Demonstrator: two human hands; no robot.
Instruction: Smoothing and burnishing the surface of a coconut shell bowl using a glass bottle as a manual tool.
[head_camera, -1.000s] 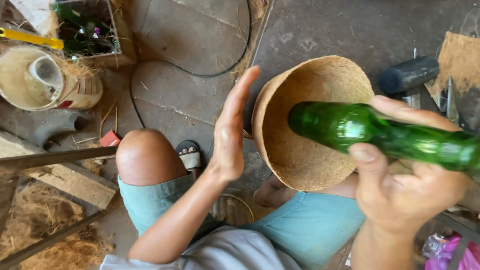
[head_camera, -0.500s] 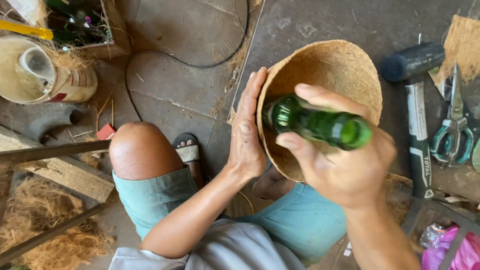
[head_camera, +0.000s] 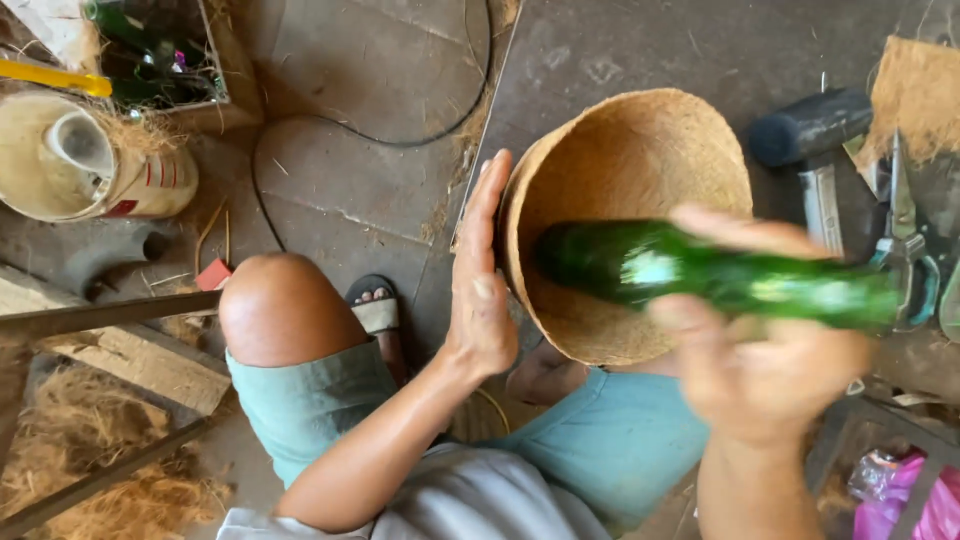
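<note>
Your right hand (head_camera: 765, 375) has its fingers wrapped round the smooth, hard, breakable green glass bottle (head_camera: 700, 275), while your left hand (head_camera: 480, 285), fingers flat and spread, braces the light, pliable fibre basket (head_camera: 640, 150) just beyond them.

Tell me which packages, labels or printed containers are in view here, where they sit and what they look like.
Bucket: top left on the floor, lying on its side, round, cream, with a red and white printed label.
Small box: on the floor beside the knee, red, rectangular.
Plastic wrapper: bottom right corner, crumpled, pink.
No signs or screens show.
</note>
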